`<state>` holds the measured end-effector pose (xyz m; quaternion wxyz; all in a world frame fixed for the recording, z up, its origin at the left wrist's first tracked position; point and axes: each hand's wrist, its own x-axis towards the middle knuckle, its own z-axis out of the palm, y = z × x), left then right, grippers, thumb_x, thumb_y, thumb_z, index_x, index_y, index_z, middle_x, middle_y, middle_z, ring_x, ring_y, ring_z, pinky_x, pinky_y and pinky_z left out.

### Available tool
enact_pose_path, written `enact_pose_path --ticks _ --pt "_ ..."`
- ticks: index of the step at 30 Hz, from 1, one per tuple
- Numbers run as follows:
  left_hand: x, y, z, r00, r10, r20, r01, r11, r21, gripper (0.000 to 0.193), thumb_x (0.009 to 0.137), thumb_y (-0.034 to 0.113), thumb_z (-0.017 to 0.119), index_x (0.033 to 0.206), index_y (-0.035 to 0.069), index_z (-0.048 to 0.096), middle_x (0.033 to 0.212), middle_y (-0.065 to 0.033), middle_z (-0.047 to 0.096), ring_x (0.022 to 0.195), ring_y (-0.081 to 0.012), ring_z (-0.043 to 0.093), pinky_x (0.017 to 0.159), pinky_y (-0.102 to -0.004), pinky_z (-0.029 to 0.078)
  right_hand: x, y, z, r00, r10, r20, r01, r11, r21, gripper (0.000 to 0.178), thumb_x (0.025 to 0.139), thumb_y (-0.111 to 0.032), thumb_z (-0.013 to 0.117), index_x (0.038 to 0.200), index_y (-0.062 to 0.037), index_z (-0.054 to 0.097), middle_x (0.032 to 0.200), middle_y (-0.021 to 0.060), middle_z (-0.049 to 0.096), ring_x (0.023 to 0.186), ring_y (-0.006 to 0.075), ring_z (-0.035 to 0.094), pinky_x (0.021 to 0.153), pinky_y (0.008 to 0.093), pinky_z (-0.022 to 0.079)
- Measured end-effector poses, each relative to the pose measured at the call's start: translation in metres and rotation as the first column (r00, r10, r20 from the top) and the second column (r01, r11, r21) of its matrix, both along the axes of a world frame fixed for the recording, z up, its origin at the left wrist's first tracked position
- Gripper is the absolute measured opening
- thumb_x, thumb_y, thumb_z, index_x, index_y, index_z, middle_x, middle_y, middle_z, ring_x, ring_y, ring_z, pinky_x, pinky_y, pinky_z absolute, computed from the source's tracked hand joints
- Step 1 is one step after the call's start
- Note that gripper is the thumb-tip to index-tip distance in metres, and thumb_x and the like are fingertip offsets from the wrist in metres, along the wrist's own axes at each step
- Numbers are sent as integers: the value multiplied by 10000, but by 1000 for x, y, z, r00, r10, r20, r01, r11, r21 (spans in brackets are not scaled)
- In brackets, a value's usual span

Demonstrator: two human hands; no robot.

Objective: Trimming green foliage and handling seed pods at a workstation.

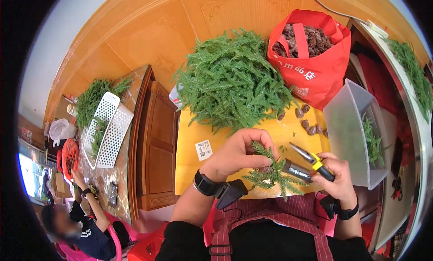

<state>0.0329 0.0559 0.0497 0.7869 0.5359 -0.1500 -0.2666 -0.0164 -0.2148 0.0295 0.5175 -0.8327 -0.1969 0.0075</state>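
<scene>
My left hand (241, 155) is closed, thumb and fingers pinching an artificial evergreen sprig (288, 184). A brown pine cone (265, 169) shows among its needles, just below my thumb. In my right hand (339, 182) is a pair of pliers (316, 163) with yellow and black handles, their metal jaws pointing up and left. Between the hands, behind the sprig, is a dark packet or tube (296, 170) with pale print; whether my right fingers touch it I cannot tell. Several loose pine cones (311, 130) lie beyond the pliers on the yellow table (191, 164).
A large heap of green sprigs (232, 80) covers the table's far side. Behind it stands a red bag (311, 76) full of pine cones. At right is a clear plastic bin (347, 134) holding sprigs. On the left, a co-worker (90, 234) reaches over another table beside white perforated baskets (112, 141).
</scene>
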Motion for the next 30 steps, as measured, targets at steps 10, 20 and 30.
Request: enact_pose_path --ticks 10,20,30 --pt "-2 -4 -7 986 -146 -86 138 986 -90 179 628 42 682 744 43 545 793 -69 588 758 -133 545 665 -236 426 10 8 6 978 175 110 -176 984 -4 215 640 -172 713 625 -26 557 620 74 564 826 315 587 758 378 436" --pt "-2 -4 -9 982 -181 -62 179 983 -32 178 625 30 677 752 39 553 803 -53 586 760 -129 544 689 -238 424 13 7 7 971 177 161 -172 984 -46 210 608 -130 736 610 -34 549 617 63 574 801 291 603 696 349 452" --pt "-8 -1 -8 975 -201 -97 181 965 -188 344 641 79 763 894 35 535 908 -57 594 831 -138 574 770 -262 449 11 6 6 952 108 286 -87 993 -83 209 590 -82 729 601 -10 534 564 76 532 712 283 590 649 348 461"
